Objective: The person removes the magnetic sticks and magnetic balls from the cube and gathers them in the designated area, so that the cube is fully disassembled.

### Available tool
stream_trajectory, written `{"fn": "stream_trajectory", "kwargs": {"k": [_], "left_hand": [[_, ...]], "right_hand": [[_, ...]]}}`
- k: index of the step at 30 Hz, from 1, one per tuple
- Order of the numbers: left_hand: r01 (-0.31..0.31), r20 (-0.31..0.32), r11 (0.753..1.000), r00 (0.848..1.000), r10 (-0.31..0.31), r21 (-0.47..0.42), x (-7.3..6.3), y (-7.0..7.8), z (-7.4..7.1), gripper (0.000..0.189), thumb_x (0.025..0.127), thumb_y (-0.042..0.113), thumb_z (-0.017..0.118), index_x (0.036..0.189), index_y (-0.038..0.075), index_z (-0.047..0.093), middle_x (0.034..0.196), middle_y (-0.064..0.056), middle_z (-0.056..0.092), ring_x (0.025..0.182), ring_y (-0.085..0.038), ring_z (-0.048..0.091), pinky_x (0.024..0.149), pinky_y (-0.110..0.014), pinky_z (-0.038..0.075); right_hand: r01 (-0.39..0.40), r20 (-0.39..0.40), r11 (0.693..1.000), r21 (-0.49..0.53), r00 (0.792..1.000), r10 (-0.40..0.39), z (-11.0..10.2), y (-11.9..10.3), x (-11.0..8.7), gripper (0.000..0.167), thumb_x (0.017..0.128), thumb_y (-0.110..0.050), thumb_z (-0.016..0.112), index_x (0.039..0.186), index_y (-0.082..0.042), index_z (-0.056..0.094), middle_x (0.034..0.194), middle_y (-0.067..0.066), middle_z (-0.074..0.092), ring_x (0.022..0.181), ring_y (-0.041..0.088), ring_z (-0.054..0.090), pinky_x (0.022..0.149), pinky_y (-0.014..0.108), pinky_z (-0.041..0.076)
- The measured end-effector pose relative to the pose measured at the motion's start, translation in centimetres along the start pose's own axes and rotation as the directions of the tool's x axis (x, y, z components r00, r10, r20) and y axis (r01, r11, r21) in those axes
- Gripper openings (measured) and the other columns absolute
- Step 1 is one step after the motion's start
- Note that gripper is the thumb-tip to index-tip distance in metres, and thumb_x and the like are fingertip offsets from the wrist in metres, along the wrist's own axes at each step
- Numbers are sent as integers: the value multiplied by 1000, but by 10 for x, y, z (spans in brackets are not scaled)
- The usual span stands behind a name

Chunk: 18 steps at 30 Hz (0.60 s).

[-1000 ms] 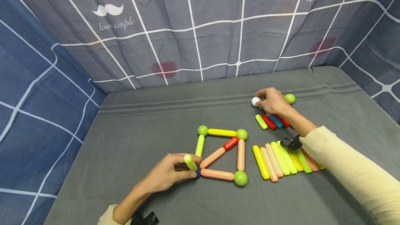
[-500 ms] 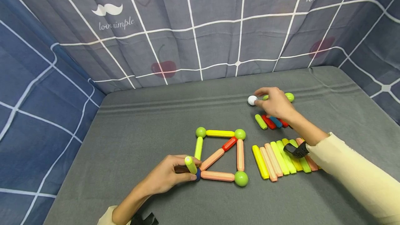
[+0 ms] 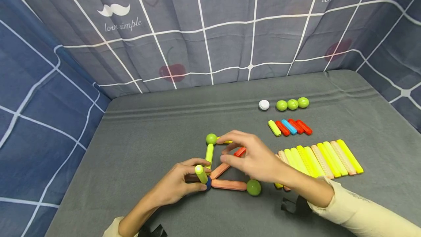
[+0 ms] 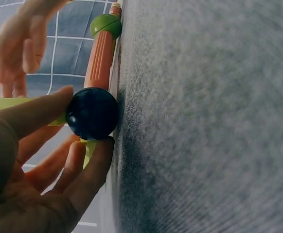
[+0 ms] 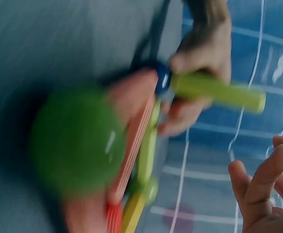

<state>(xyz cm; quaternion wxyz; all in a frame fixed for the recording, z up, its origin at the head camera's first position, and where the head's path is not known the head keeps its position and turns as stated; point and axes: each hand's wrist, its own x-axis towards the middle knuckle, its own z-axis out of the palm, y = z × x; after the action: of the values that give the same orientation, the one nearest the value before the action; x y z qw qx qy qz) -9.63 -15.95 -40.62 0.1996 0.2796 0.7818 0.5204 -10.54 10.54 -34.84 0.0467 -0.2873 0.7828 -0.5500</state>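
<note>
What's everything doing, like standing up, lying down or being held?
Left hand: pinching
Blue ball: pinched by left hand
Right hand: holding nothing
Yellow-green stick: standing up from blue ball
Flat frame: lying down, partly hidden
White ball: apart from green balls
Three green balls: lined up
Short sticks: lying side by side
Long sticks: lying, partly covered

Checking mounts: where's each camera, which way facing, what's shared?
Head: on the head, facing forward and down at the rod frame; left hand, right hand and sleeves show.
Left wrist: on that wrist, facing the dark blue ball; left hand close, right hand beyond.
Right wrist: on that wrist, facing across the rod frame; right hand at edge, left hand beyond.
Both wrist views share that ball.
</note>
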Motion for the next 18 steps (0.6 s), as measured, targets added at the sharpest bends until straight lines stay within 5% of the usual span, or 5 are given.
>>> {"fn": "stream_trajectory", "kwargs": {"k": [9,12,18], "left_hand": [[-8,40,1000,999,7,22,2,0,-3,28,86,12,78,113,15,71,135,0,54,117,-21,57,94,-30,52],[-20,49,998,999,17,59,2,-1,-5,26,86,13,79,111,17,72,140,6,49,121,-20,53,94,-30,52],[-15,84,996,996,7,89,5,-2,-7,59,86,15,79,139,26,56,144,13,42,119,-17,52,91,-30,54]], "right_hand": [[51,151,981,186,985,-80,37,-14,-2,34,90,-3,71,123,-9,63,117,3,61,96,14,66,74,32,59],[54,159,983,174,984,-83,44,-15,0,31,90,-1,70,119,-7,65,114,1,62,102,14,60,76,29,59],[24,181,994,102,983,-42,50,-14,3,29,90,1,69,116,-11,67,109,-4,64,99,10,59,76,26,58]]}}
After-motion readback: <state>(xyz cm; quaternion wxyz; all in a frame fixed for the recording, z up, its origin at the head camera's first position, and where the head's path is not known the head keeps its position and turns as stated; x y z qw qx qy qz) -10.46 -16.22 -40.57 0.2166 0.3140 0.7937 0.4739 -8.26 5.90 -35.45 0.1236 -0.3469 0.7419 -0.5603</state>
